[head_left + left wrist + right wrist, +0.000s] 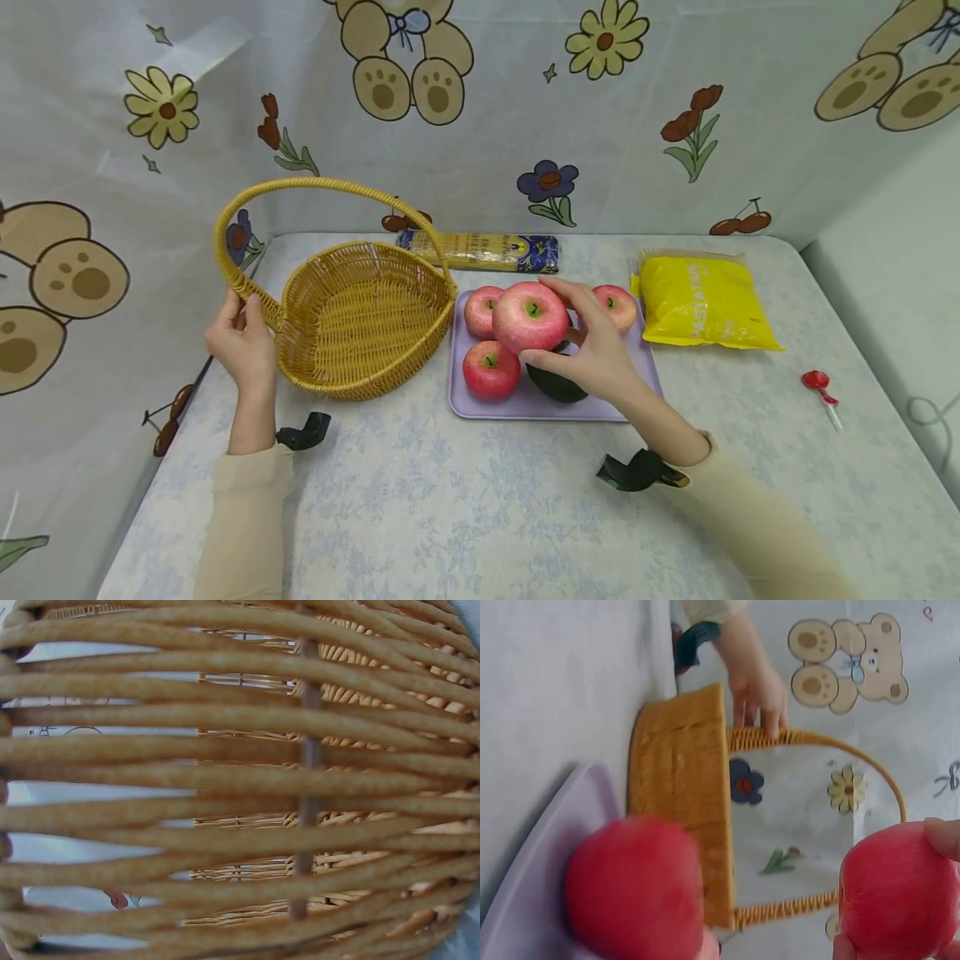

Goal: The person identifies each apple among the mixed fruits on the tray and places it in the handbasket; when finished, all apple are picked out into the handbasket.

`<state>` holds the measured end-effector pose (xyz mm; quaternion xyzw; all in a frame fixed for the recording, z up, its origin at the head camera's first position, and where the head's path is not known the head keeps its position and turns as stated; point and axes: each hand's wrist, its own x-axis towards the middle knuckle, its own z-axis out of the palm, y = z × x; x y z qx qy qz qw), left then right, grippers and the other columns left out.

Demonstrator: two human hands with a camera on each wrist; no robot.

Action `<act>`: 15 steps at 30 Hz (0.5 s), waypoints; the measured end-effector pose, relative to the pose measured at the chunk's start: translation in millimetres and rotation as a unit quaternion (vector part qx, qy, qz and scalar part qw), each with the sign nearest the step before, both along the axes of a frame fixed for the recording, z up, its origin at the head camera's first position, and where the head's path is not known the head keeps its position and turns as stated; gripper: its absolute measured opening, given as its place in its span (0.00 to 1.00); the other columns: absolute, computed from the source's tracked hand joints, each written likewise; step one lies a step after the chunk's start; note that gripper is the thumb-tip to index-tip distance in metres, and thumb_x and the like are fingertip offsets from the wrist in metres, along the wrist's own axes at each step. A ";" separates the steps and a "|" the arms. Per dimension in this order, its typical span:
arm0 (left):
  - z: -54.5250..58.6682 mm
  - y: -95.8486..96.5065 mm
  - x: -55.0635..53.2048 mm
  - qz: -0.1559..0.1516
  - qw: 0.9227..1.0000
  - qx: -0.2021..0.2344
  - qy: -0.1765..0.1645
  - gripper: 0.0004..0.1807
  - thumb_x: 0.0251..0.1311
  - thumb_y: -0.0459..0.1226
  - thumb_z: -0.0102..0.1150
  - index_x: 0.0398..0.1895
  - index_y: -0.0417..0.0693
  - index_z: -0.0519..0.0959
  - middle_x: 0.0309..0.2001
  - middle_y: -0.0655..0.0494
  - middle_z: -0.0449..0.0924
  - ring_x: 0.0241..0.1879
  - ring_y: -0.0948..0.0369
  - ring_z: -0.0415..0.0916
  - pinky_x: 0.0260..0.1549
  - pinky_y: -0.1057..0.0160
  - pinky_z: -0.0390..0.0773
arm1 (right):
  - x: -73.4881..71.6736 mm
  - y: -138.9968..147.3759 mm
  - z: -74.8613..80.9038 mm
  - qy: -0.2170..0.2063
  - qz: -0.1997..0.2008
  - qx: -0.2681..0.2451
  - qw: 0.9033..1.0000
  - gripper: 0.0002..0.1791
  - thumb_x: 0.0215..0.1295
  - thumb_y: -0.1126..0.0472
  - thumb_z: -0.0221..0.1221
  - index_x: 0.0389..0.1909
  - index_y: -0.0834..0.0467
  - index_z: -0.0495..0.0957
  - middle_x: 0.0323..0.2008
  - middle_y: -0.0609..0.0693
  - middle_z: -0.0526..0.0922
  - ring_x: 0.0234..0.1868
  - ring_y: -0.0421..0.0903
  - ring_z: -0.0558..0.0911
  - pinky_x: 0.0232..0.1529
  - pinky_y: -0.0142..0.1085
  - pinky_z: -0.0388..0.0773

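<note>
My left hand grips the lower left end of the tall handle on a yellow wicker basket. The basket's inside shows bare woven wicker, and its weave fills the left wrist view. With fingers and thumb, my right hand holds a red apple raised over a light purple tray. On that tray lie more apples: one at the front left, one behind the held apple and one at the back right. A dark green avocado is partly hidden beneath my right hand.
Behind the basket and tray lies a long packet of noodles by the patterned backdrop. Right of the tray is a yellow pasta bag, and farther right a red lollipop. The basket's handle arches high over it.
</note>
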<state>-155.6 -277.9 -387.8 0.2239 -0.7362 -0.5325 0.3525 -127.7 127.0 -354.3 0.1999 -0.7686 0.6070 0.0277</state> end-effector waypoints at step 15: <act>-0.7 0.1 -0.1 0.011 1.000 -0.026 -0.011 0.18 0.70 0.36 0.52 0.62 0.50 0.77 0.59 0.51 0.79 0.51 0.64 0.80 0.52 0.68 0.79 | -29.2 -142.8 7.6 0.020 0.033 0.009 0.999 0.46 0.46 0.58 0.76 0.68 0.51 0.67 0.60 0.49 0.72 0.58 0.43 0.72 0.53 0.37 0.79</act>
